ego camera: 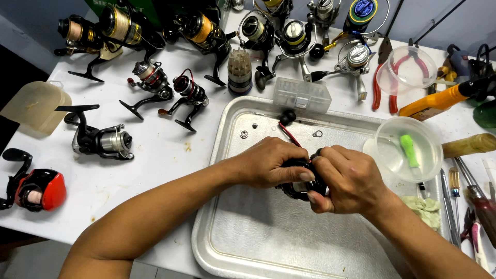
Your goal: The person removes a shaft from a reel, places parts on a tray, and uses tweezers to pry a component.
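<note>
Head view: I see both hands closed on one small black fishing reel (298, 187) above the dented aluminium tray (248, 227) on the white surface (155, 155). My left hand (271, 168) wraps its top; my right hand (346, 178) pinches its side. A clear plastic bowl (408, 150) stands just beside the right hand.

This looks like a small repair bench for fishing tackle, a workshop corner rather than a home table: a white worktop (155, 155) carries a crowd of spinning reels (150, 77) across the upper part of the frame, with a red baitcasting reel (39, 190) at the lower left. Hand tools point the same way, red-handled pliers (385, 77) at the upper right and screwdrivers (454, 191) along the right edge, while a dented metal tray (258, 232) at centre holds loose washers (244, 134)
</note>
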